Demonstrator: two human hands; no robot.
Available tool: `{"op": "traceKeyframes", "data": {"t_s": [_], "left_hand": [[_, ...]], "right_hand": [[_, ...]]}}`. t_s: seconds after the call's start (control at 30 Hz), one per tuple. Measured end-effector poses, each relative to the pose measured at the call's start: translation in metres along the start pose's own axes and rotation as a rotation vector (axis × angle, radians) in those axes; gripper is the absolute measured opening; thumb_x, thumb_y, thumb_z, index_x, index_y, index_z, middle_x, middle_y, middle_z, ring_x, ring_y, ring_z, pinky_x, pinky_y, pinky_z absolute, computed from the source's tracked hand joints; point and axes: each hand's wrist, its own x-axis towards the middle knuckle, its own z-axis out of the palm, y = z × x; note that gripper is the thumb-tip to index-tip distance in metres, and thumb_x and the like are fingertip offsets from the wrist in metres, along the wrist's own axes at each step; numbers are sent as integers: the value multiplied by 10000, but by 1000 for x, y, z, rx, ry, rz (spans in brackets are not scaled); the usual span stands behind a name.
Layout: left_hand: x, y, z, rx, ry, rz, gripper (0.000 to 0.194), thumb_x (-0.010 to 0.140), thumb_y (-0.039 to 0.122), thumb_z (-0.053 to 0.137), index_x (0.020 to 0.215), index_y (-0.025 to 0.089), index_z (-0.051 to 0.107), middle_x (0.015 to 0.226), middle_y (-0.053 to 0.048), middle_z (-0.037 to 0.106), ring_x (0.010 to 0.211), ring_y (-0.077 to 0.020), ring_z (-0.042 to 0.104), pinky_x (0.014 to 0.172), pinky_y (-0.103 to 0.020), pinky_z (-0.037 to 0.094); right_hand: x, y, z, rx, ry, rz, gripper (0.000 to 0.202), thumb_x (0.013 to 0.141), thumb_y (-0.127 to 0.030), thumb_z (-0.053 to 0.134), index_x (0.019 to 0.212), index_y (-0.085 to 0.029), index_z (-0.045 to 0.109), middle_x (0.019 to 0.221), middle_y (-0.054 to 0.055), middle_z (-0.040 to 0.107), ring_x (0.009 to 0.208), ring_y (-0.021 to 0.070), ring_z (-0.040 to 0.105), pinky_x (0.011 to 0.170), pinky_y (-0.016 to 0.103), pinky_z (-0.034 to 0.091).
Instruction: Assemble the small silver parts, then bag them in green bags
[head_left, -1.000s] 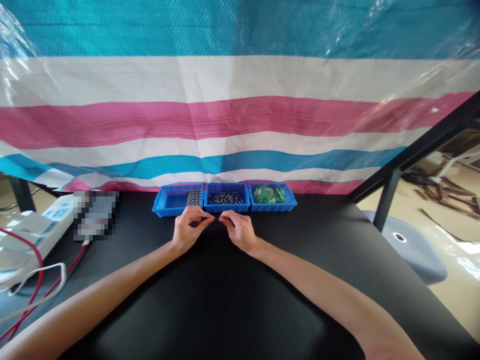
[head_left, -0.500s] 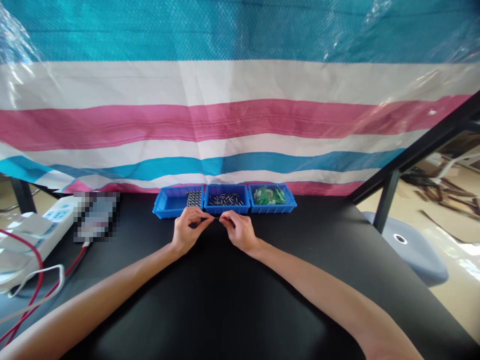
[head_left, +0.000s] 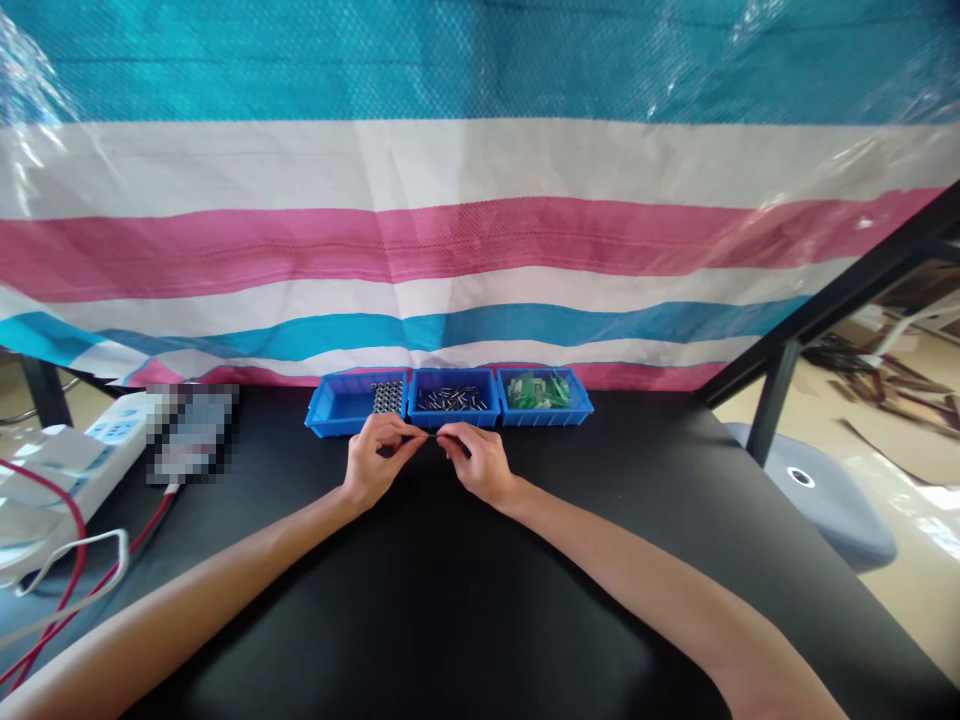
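Note:
My left hand (head_left: 375, 460) and my right hand (head_left: 478, 462) meet fingertip to fingertip just in front of the blue bins. Both are pinched on a thin, dark little piece (head_left: 433, 436) that spans the small gap between them; its exact shape is too small to tell. Behind my left hand, the left blue bin (head_left: 337, 402) has small round metal parts (head_left: 387, 397) packed at its right end. The middle blue bin (head_left: 454, 418) holds loose metal pins (head_left: 452, 399). Green and clear small bags (head_left: 538, 390) lie in the right blue bin (head_left: 581, 405).
A white power strip (head_left: 105, 440) with plugs, a pixelated device (head_left: 193, 435) and red and white cables lie on the left of the black table (head_left: 450, 600). Striped sheeting (head_left: 480, 240) hangs behind the bins. A grey stool (head_left: 832, 505) stands beyond the right edge.
My right fingertips have shifted very slightly to the left, towards my left hand. The bins and everything else look the same.

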Motion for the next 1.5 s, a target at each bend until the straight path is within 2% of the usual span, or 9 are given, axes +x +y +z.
{"op": "traceKeyframes", "data": {"t_s": [0.33, 0.57, 1.0, 1.3, 1.5], "left_hand": [[0, -1, 0, 30, 24, 7, 268, 788, 246, 720, 937, 208, 501, 787, 2, 732, 475, -91, 582, 495, -260, 484], [0, -1, 0, 20, 10, -5, 272, 785, 227, 713, 957, 208, 502, 798, -1, 738, 522, -105, 631, 504, -247, 488], [0, -2, 0, 41, 2, 8, 252, 790, 238, 708, 924, 200, 499, 797, -13, 729, 486, -86, 582, 503, -244, 475], [1, 5, 0, -81, -25, -32, 287, 803, 258, 693, 976, 184, 476, 854, -35, 692, 494, -68, 561, 494, -216, 449], [1, 4, -1, -59, -42, -33, 256, 802, 221, 689, 965, 177, 496, 862, -33, 671, 489, -52, 540, 498, -205, 447]], "right_hand": [[0, 0, 0, -31, -21, -7, 139, 947, -239, 498, 921, -200, 629, 802, 31, 686, 701, 143, 649, 672, 243, 496], [-2, 1, 2, -35, -30, -30, 134, 945, -227, 501, 921, -191, 628, 810, 35, 689, 711, 147, 655, 678, 244, 495], [-3, 4, 3, -37, -44, -38, 160, 953, -246, 495, 887, -193, 631, 761, 27, 681, 661, 137, 644, 636, 229, 484], [-3, 0, 1, -58, -22, -20, 147, 938, -245, 512, 876, -197, 636, 727, 18, 673, 616, 132, 627, 608, 229, 470], [-2, -1, 1, -48, -23, -39, 149, 933, -238, 516, 871, -193, 644, 745, 25, 685, 632, 135, 639, 613, 230, 479]]}}
